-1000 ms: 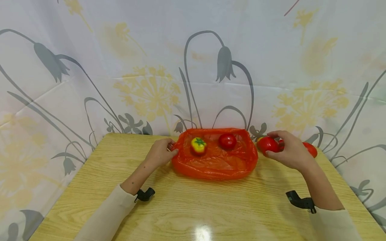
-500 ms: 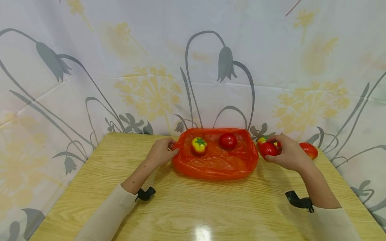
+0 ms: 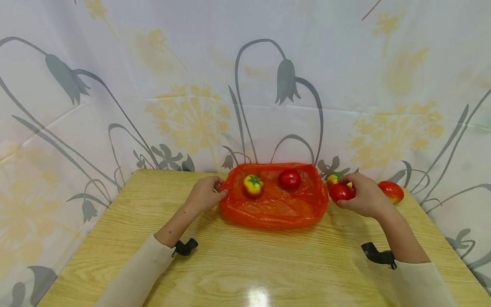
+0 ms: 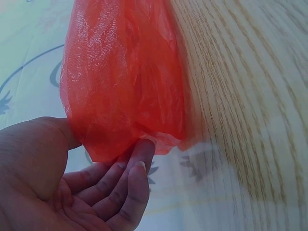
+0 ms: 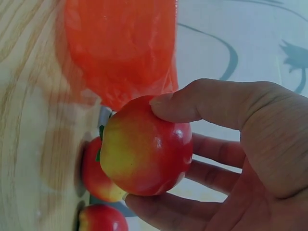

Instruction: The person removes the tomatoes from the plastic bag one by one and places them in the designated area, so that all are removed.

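An orange-red plastic bag (image 3: 274, 221) lies with its mouth spread wide on the table. My left hand (image 3: 203, 196) pinches its left edge; in the left wrist view the thumb of that hand (image 4: 91, 187) is partly behind the film. Inside the bag sit a yellow-and-red fruit (image 3: 253, 186) with green leaves on top and a red round fruit (image 3: 289, 180). Just right of the bag, my right hand (image 3: 364, 194) grips a glossy red-and-yellow fruit (image 5: 147, 147) between thumb and fingers. Its exact kind is unclear.
Behind the held fruit rests a yellow-and-red fruit (image 3: 333, 179) with green on it. Another red fruit (image 3: 391, 192) lies near the right edge of the wooden table (image 3: 245, 260). A flower-patterned cloth (image 3: 192, 64) hangs close behind the table.
My right hand has come slightly left and down with the held fruit, uncovering more of the fruit behind it and the one to the right. My left hand stays on the bag's edge.
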Action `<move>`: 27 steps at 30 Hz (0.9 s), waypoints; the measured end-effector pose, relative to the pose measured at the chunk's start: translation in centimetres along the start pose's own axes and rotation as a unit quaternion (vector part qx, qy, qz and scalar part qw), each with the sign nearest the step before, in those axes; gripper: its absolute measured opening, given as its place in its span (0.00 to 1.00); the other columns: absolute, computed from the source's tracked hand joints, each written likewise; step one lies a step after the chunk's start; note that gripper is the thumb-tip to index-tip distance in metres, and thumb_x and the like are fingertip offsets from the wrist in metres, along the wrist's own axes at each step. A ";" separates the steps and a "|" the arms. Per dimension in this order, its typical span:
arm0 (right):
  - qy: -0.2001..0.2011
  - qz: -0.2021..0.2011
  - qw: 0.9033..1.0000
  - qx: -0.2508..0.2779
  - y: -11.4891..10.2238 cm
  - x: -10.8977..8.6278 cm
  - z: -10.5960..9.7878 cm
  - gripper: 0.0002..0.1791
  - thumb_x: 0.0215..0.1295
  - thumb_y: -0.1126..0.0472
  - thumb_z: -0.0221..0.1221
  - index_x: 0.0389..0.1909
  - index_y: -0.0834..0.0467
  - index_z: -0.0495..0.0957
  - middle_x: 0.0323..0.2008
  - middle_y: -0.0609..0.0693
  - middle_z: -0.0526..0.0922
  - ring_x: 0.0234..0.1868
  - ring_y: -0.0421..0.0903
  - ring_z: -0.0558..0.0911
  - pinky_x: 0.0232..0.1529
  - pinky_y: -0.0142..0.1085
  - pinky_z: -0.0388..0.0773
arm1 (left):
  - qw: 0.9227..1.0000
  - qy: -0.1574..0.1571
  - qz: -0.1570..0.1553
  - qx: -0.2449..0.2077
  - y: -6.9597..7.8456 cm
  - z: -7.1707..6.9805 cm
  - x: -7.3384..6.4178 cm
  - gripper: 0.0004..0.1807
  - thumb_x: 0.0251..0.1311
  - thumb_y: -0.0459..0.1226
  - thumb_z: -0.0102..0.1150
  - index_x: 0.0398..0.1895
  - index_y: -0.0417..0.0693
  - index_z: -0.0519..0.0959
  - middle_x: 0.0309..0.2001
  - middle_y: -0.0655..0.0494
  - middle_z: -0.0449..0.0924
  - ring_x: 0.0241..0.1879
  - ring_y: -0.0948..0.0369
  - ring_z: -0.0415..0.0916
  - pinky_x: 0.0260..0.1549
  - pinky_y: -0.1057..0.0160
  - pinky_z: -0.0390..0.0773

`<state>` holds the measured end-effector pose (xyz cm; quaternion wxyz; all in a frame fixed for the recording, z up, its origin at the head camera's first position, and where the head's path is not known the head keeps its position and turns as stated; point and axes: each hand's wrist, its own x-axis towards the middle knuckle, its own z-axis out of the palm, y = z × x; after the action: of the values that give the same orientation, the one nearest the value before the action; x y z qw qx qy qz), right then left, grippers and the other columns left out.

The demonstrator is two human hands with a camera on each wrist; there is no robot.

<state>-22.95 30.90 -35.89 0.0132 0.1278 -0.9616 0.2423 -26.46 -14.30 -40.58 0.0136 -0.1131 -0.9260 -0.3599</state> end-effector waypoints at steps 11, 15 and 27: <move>-0.013 0.009 1.000 -0.016 0.2 0.2 0.5 0.36 0.53 0.60 0.79 0.60 0.70 0.77 0.56 0.70 0.79 0.54 0.69 0.77 0.49 0.61 0.86 | 1.000 0.001 0.006 0.006 -0.1 0.1 0.1 0.12 0.67 0.37 0.69 0.48 0.40 0.86 0.34 0.52 0.84 0.30 0.58 0.78 0.30 0.64 0.82; -0.018 0.015 0.999 -0.025 0.3 0.3 0.7 0.36 0.51 0.60 0.80 0.60 0.69 0.77 0.57 0.70 0.79 0.55 0.69 0.77 0.49 0.63 0.85 | 1.000 0.001 0.006 0.006 -0.1 0.1 0.1 0.12 0.67 0.37 0.69 0.48 0.39 0.86 0.34 0.52 0.84 0.30 0.57 0.78 0.30 0.64 0.82; -0.028 0.019 0.998 -0.047 0.8 0.6 1.4 0.34 0.49 0.60 0.80 0.57 0.69 0.79 0.54 0.70 0.77 0.53 0.68 0.76 0.50 0.65 0.84 | 1.000 0.000 0.002 0.009 -0.3 0.1 0.2 0.13 0.67 0.37 0.68 0.49 0.39 0.86 0.35 0.52 0.85 0.31 0.57 0.78 0.31 0.64 0.82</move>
<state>-23.69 30.78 -37.45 -0.0128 0.1155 -0.9742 0.1935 -26.71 -14.39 -40.78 0.0152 -0.1146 -0.9291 -0.3514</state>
